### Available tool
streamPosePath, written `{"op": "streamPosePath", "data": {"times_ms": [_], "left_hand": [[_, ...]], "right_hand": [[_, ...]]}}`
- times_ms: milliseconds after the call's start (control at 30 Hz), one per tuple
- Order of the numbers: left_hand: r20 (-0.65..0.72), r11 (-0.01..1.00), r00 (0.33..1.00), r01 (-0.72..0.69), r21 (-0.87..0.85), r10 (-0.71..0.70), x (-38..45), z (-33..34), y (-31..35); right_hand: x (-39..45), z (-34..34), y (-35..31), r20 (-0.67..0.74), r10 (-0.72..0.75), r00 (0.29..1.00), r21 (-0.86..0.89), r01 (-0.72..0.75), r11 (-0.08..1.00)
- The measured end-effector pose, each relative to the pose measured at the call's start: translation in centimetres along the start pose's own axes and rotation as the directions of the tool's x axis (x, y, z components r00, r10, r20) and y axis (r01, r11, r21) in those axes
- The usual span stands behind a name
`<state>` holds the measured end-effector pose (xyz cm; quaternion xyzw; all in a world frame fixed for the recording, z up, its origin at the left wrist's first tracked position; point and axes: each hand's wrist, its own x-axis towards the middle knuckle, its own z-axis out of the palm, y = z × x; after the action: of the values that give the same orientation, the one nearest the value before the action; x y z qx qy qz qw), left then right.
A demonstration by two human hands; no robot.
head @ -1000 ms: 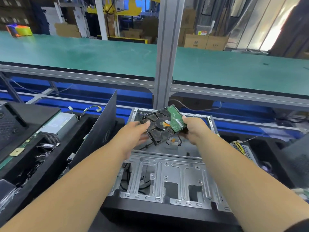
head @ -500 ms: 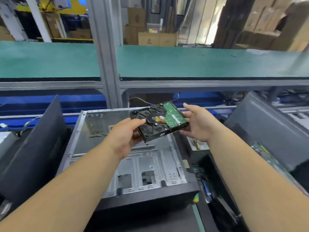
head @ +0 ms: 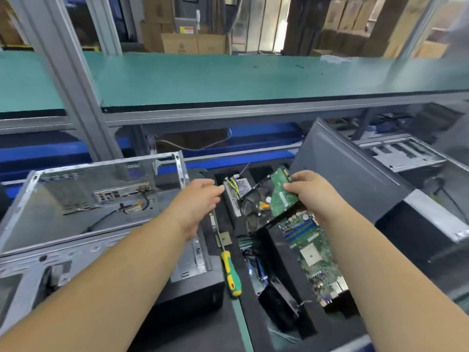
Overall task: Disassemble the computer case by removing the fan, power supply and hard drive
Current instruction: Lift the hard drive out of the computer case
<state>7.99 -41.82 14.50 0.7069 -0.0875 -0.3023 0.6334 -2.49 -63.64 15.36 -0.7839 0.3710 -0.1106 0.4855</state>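
The right hand (head: 311, 196) alone pinches the black hard drive with green circuit board (head: 281, 196); left hand (head: 200, 199), at nine o'clock, hangs slack. It could slip onto the green motherboard (head: 312, 255).

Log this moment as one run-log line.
right hand: grips hard drive over parts bin | left hand: open, free | computer case: at left | screwdriver: lying idle

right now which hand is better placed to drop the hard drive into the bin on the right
Right. The right hand already grips the hard drive by its edge, over the bin holding the motherboard. The left hand is open, holds nothing and sits nearer the computer case.
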Motion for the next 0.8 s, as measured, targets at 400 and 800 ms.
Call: {"op": "streamPosePath", "data": {"times_ms": [400, 800], "left_hand": [[-0.083, 0.957, 0.991, -0.076, 0.280, 0.103, 0.0, 0.2, -1.5], [-0.156, 0.965, 0.980, -0.084, 0.249, 0.126, -0.4, -1.7, -2.0]], "right_hand": [[2.0, 6.3, 6.1, 0.163, 0.038, 0.986, -0.586, 0.065, 0.808], [4.2, 8.6, 6.5, 0.286, 0.138, 0.948, -0.565, 0.050, 0.824]]}}
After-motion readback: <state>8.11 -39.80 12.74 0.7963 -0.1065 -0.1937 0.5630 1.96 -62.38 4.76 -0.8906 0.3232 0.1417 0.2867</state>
